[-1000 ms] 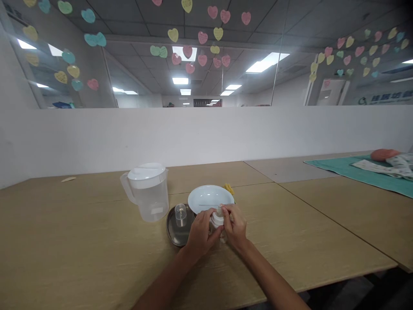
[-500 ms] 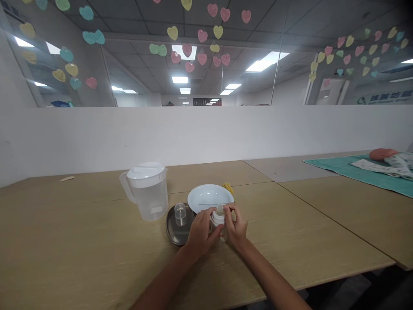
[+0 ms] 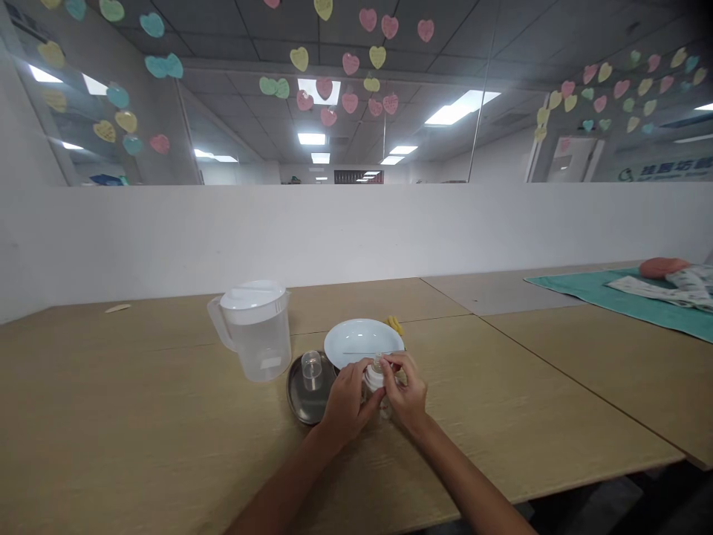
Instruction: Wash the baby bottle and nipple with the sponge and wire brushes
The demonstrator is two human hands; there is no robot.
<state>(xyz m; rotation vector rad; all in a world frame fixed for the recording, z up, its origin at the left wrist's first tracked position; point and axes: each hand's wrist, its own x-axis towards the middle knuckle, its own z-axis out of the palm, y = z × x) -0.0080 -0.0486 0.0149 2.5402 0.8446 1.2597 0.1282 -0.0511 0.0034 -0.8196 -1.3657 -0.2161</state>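
Just in front of a white bowl point(image 3: 356, 340), my left hand point(image 3: 344, 405) is wrapped round a baby bottle point(image 3: 373, 377) with a white collar and a clear body. The thumb and fingers of my right hand point(image 3: 409, 392) pinch the soft translucent nipple point(image 3: 377, 363) at its top. Part of the bottle is hidden behind my fingers. To the left, a clear dome-shaped cap point(image 3: 311, 366) stands on a round dark metal tray point(image 3: 305, 411), close beside my left hand.
A clear lidded pitcher point(image 3: 261, 342) stands left of the tray. Behind the bowl lies a small yellow object point(image 3: 395, 325). A flat wooden stick point(image 3: 118, 307) is at the far left. A green mat point(image 3: 629, 297) with cloth lies at the far right.
My right fingers have shifted slightly left and closed over the nipple at the top. My left hand and the bottle have hardly moved.
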